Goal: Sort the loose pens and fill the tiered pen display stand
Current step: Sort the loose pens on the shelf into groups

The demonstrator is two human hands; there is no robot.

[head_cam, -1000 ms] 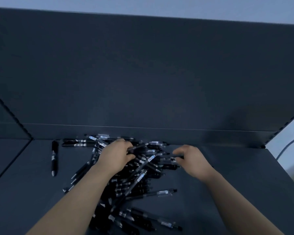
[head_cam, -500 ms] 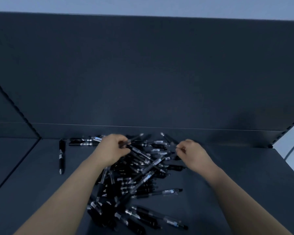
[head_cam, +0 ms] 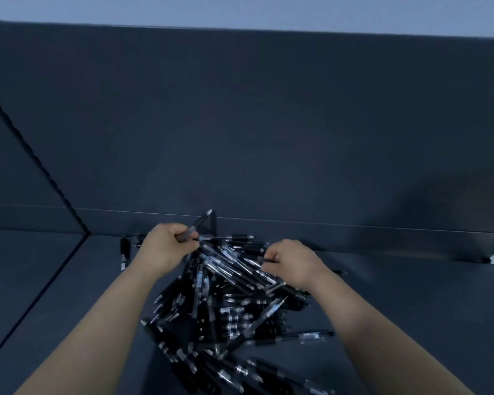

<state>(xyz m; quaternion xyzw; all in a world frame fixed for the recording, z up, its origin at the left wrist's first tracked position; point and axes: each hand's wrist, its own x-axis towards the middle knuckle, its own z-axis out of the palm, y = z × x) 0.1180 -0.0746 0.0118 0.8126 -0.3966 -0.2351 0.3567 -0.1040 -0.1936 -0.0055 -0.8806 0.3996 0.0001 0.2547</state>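
Note:
A heap of loose black pens [head_cam: 234,306] with clear barrels lies on a dark shelf surface [head_cam: 54,280], just in front of the upright back panel. My left hand [head_cam: 169,246] is over the heap's far left and grips a black pen [head_cam: 201,222] whose tip sticks up and to the right against the back panel. At the heap's far right, my right hand [head_cam: 291,263] is curled and pinches the thin end of another pen [head_cam: 270,260]. No display stand is in view.
A tall dark back panel [head_cam: 240,124] rises right behind the heap. One separate black pen [head_cam: 123,252] lies left of my left hand. A dark seam runs diagonally across the shelf surface on the left. The shelf's right end is near the frame's right edge.
My left hand has lifted a pen out of the heap so that its tip now points up. Both hands have shifted slightly in the frame as the view moved.

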